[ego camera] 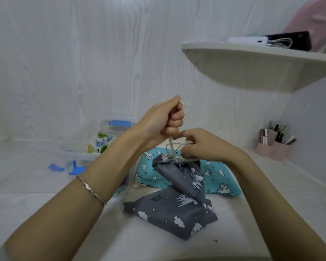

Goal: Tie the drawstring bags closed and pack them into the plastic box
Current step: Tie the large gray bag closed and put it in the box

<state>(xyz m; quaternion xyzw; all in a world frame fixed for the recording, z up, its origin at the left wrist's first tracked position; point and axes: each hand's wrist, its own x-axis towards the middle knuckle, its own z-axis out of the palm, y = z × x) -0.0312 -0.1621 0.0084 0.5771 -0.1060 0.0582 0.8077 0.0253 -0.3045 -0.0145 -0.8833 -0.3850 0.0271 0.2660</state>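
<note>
A grey drawstring bag (177, 202) printed with clouds and white animals stands on the white table, its neck gathered tight. My left hand (164, 121) is fisted around the cream drawstring (171, 145) and holds it taut above the bag. My right hand (205, 144) pinches the cord loop just beside the gathered neck. Behind the grey bag a turquoise bag (218, 178) with the same print lies flat. The clear plastic box (77, 147) with blue clips sits at the back left, with a leaf-patterned bag (102, 142) inside it.
A clear lid with a blue latch (119, 123) leans behind the box. A pink organiser (273, 146) with pens stands at the right wall. A white corner shelf (252, 61) with devices hangs above right. A bracelet is on my left wrist.
</note>
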